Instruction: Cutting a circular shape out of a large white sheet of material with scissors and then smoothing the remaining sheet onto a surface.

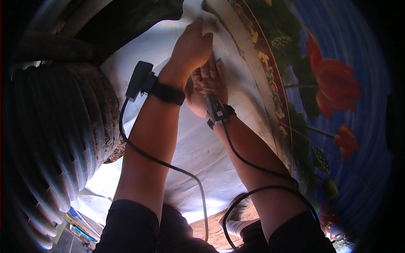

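Observation:
My left hand [193,47] is at the top middle, over a large whitish sheet [202,145]. Its fingertips are blurred against the sheet, and whether they grip anything is hidden. Just below and to the right, my right hand [210,80] lies with its back towards me and its fingers stretched over the sheet. Nothing shows in it. The sheet runs wrinkled beside a curved surface painted with red lotus flowers [335,82] on blue. A dark red border [269,66] with yellow ornaments follows the painting's near edge.
At left stands a thick coil of dark tubing [63,126] around a rusty core. Dark beams [57,47] cross the upper left. A black cable [186,172] trails from my left wrist device, another [243,158] from the right. A shoe [239,207] shows below on brown ground.

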{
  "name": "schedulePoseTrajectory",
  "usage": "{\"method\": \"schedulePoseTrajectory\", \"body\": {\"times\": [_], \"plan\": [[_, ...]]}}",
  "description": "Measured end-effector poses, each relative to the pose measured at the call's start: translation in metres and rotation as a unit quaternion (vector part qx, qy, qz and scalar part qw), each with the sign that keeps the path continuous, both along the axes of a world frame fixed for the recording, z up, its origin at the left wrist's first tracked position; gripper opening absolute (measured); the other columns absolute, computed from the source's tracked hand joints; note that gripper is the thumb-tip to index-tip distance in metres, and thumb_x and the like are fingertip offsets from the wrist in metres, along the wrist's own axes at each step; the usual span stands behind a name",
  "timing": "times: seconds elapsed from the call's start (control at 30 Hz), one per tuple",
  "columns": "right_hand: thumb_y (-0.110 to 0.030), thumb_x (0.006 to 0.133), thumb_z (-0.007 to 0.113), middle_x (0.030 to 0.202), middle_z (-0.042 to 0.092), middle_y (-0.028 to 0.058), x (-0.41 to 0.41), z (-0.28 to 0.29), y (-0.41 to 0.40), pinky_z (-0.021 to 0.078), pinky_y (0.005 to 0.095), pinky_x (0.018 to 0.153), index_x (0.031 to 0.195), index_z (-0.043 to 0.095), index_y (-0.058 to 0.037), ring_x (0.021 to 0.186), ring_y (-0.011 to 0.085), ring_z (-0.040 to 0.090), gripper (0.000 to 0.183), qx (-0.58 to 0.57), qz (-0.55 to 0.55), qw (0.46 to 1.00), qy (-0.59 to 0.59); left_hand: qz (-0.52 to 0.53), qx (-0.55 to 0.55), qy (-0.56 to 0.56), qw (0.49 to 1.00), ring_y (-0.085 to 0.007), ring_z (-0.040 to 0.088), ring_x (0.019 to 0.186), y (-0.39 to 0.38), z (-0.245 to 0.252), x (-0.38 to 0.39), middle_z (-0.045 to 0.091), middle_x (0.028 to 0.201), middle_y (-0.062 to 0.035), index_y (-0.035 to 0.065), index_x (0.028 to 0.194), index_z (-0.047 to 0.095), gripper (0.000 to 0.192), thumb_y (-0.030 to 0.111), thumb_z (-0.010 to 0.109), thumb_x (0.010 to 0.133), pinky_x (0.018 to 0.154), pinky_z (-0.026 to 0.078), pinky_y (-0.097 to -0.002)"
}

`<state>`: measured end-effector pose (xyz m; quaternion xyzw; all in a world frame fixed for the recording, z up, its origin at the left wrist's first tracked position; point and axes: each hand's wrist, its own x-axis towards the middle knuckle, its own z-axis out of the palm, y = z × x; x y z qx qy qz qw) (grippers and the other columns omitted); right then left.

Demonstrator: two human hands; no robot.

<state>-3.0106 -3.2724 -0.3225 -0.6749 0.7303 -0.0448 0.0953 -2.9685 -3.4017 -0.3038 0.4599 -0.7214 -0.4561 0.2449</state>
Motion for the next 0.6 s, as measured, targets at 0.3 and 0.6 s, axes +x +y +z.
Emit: {"method": "schedulePoseTrajectory", "body": {"times": [0.3,0.6], "plan": [[-0.046,0.088,0.053,0.157,0.02,0.0177,0.001,0.0,0.0,0.0114,0.0485,0.118,0.149,0.027,0.0003,0.147,0.0337,0.015,0.081,-0.055,-0.002,0.998,-0.038,-0.019,-0.268,-0.125,0.955,-0.0385,0.045,0.129,0.004,-0.018,0.045,0.05,0.138,-0.0226,0.0,0.134,0.05,0.048,0.022,0.054,0.091,0.109,0.036,-0.0428],[-0.05,0.09,0.048,0.158,0.022,0.0141,0.001,-0.005,0.005,0.0099,0.0447,0.119,0.15,0.027,-0.0024,0.148,0.0301,0.013,0.079,-0.032,-0.011,0.999,0.017,-0.026,-0.144,-0.309,0.94,-0.0393,0.027,0.141,0.147,0.024,0.137,0.034,0.15,-0.0205,0.0008,0.137,0.045,0.056,0.023,0.06,0.089,0.114,0.022,-0.0532]]}}
